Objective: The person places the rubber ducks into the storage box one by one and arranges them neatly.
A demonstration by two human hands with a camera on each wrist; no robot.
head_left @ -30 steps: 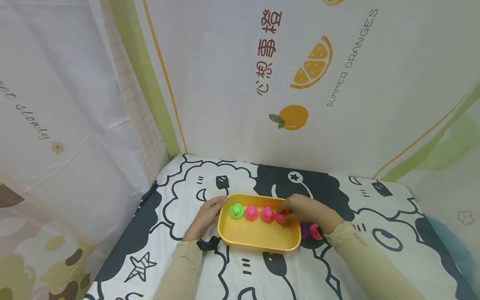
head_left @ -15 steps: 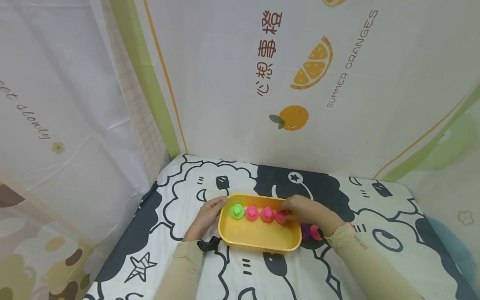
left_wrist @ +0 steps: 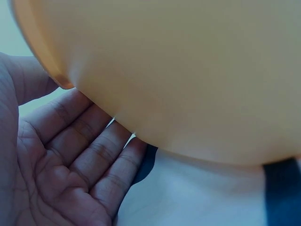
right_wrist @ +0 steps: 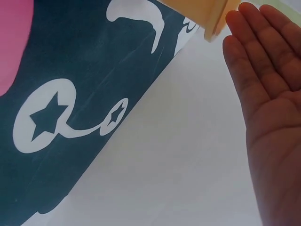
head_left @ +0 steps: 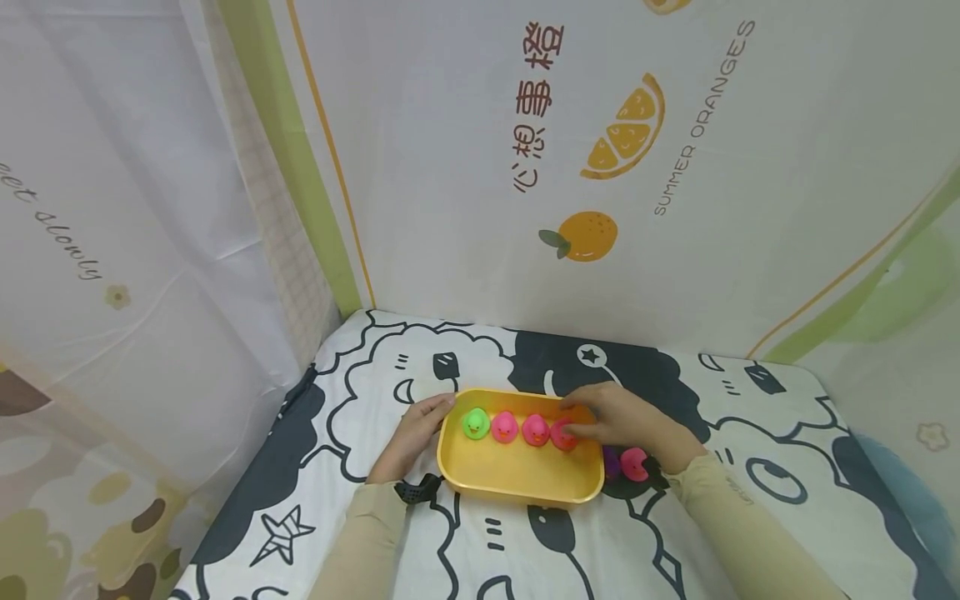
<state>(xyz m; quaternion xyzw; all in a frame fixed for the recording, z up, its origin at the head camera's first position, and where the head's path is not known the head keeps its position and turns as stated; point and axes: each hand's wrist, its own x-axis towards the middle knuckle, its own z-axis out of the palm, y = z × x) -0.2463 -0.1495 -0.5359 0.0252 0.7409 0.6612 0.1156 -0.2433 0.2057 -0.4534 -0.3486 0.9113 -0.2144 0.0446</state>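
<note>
A yellow tray holds a row of small rubber ducks along its far side. From the left they are a green duck, a pink duck, a second pink duck and a reddish-pink duck at the right end. My left hand rests against the tray's left end, its fairly straight fingers touching the outer wall, fingertips hidden. Over the right-end duck, my right hand spreads its fingers and thumb. Straight fingers show beside the tray rim in the right wrist view.
Right of the tray, a purple duck and another pink duck lie on the cloth, partly beneath my right arm. The tabletop cloth is black-and-white with cartoon prints. A white fruit-print curtain hangs behind.
My right hand has loosened from the right-end duck, its fingers spreading and shifting slightly right. The duck stays in the tray. The left hand has not moved.
</note>
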